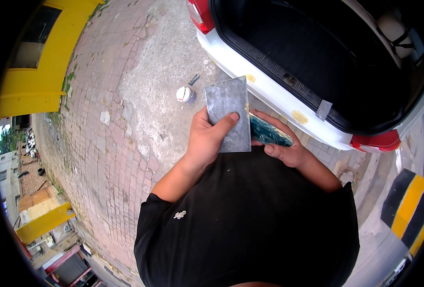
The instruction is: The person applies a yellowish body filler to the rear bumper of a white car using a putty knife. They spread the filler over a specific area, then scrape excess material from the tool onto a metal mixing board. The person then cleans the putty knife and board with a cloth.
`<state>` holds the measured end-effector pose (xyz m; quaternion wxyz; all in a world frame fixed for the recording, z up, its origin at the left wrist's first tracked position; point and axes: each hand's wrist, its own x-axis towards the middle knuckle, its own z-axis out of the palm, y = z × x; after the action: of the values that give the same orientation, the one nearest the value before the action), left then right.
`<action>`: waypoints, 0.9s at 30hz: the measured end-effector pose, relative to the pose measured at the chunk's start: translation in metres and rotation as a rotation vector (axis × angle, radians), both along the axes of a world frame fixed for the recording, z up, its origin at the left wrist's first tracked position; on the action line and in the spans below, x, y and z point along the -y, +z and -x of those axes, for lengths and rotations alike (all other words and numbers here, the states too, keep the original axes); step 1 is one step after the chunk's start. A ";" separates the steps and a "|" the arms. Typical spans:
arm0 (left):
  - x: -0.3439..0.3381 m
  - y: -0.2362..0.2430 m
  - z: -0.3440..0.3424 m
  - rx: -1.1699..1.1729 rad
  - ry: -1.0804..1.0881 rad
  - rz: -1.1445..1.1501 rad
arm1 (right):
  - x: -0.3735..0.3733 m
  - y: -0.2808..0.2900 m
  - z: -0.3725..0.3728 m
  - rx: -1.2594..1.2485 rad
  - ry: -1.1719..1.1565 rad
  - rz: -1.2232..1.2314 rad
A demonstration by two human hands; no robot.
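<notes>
My left hand [209, 134] grips a flat grey rectangular plate [227, 95], thumb pressed on its face. Just right of it, my right hand [288, 150] holds a dark green flat tool [269, 131] with pale smears, its left end partly hidden behind the plate. On the ground ahead stand a small white-lidded tub [185, 94] and, beside it, a small dark tool [193, 79]. The white car's rear bumper [271, 93] has yellowish patches [299, 116], and a small grey piece [323, 109] lies on the boot sill.
The car's open boot [312, 38] is at front right, with red tail lamps. A yellow structure [27, 88] stands at far left. Paving [101, 148] and worn concrete lie underfoot. A black-and-yellow striped post or barrier [406, 205] is at lower right.
</notes>
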<state>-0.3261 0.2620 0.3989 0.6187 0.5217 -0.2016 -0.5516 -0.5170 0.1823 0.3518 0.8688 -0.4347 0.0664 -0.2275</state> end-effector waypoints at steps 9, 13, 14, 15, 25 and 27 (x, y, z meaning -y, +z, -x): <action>0.000 0.002 -0.008 -0.010 -0.063 0.025 | 0.002 0.003 0.000 0.073 -0.008 0.022; -0.001 -0.002 -0.006 -0.007 -0.062 0.039 | 0.004 0.002 0.001 0.047 -0.006 0.027; -0.001 -0.002 -0.006 -0.012 -0.067 0.040 | 0.005 0.002 0.001 0.043 -0.010 0.025; -0.001 -0.003 -0.006 0.007 -0.073 0.040 | 0.005 0.003 0.001 0.043 -0.011 0.022; 0.000 0.003 -0.002 0.008 -0.068 0.064 | 0.006 0.005 -0.001 0.066 -0.023 -0.011; 0.000 0.003 -0.002 0.020 -0.075 0.057 | 0.006 0.004 -0.001 0.056 -0.028 -0.012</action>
<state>-0.3239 0.2618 0.4015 0.6104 0.5014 -0.2427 -0.5632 -0.5162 0.1763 0.3562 0.8697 -0.4220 0.0494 -0.2512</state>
